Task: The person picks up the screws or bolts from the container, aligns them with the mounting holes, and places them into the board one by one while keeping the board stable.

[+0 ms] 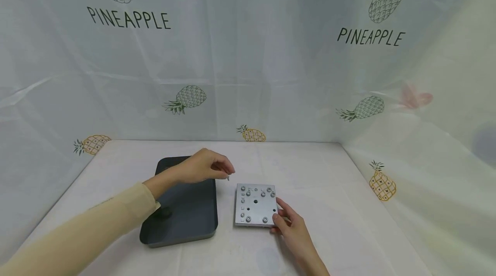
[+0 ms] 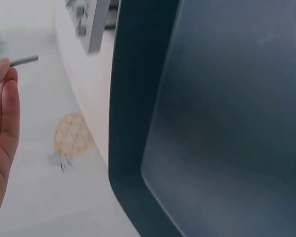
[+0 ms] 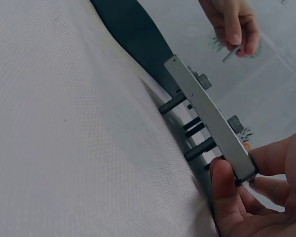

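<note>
My left hand (image 1: 205, 166) is raised over the right side of the dark tray (image 1: 215, 211). Its thumb and fingertips pinch a small thin metal screw (image 2: 24, 60), whose gripped end is hidden. The free end points outward, toward the plate's side. A square silver metal plate (image 1: 255, 207) lies to the right of the tray, with several socket-head screws and some bare holes in its top. My right hand (image 1: 293, 229) holds the plate's near right corner between thumb and fingers. In the right wrist view, threaded shanks (image 3: 201, 149) stick out below the plate.
The plate and tray stand on a white-covered table (image 1: 310, 172). Inside the tray, near the left sleeve (image 1: 116, 211), is a dark shape too dim to tell. A pineapple-print curtain (image 1: 271, 65) hangs behind and along the sides.
</note>
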A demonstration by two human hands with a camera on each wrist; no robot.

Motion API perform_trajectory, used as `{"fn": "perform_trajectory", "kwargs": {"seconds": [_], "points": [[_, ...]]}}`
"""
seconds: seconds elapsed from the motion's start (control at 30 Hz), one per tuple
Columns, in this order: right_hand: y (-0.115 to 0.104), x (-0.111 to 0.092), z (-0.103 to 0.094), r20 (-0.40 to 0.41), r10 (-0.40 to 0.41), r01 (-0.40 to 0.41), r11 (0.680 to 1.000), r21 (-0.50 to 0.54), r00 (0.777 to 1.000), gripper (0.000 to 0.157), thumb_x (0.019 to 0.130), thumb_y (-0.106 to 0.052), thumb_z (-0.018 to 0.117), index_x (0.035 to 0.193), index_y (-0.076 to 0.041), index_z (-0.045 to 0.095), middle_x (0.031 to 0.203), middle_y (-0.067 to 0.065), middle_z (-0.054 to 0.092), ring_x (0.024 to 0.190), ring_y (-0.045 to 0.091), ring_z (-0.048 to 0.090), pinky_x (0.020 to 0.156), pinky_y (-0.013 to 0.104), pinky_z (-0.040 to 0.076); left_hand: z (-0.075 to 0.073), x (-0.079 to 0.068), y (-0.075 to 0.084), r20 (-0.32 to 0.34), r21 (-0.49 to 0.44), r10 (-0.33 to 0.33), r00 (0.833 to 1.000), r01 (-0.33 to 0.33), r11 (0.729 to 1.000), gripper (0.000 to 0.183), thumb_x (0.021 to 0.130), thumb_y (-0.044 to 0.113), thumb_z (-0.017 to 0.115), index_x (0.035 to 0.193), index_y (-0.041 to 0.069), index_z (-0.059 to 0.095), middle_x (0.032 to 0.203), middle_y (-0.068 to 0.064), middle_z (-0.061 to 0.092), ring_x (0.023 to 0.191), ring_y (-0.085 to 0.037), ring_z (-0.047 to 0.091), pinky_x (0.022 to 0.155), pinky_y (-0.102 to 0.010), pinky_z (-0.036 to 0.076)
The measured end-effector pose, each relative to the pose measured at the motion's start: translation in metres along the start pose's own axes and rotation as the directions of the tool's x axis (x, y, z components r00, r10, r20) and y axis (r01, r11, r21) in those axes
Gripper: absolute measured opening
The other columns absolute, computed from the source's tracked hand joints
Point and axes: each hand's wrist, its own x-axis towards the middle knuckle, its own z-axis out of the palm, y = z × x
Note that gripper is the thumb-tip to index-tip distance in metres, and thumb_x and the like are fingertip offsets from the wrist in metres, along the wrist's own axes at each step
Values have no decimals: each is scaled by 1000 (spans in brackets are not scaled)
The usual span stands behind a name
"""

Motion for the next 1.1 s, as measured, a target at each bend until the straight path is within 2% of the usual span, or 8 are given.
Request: {"fn": "perform_trajectory", "kwargs": {"seconds": [0.13,0.33,0.67,1.1], "points": [[-1,-1,0,1,-10,10,1000,14,1000,58,106,-8,63,160,-4,44,130,21,58,97,21,69,78,30,62,15,10,5,46,-19,-4,999,5,1000,17,99,9,77,113,18,79,109,3,79,99,-8,74,89,-26,60],[0,0,0,3,-8,8,1000,20,1000,58,106,-7,62,160,-4,44,129,21,58,96,22,69,78,31,63,32,21,8,78,-40,13,997,-9,999,16,98,8,78,114,8,79,109,-9,79,96,-7,73,89,-25,59],[1,1,-1,0,-13,13,1000,5,1000,57,106,-9,63,160,-4,45,129,21,59,94,21,70,77,30,62,56,33,9,150,-76,26,988,-14,997,17,96,6,79,113,6,80,108,-6,80,94,-4,73,90,-23,58],[0,-1,-2,8,-30,30,1000,8,1000,58,105,-7,62,159,-1,44,127,21,58,96,21,69,77,31,63,68,37,11,176,-77,29,984,-16,997,15,95,6,80,110,8,80,101,-2,80,91,-3,73,85,-22,58]]}}
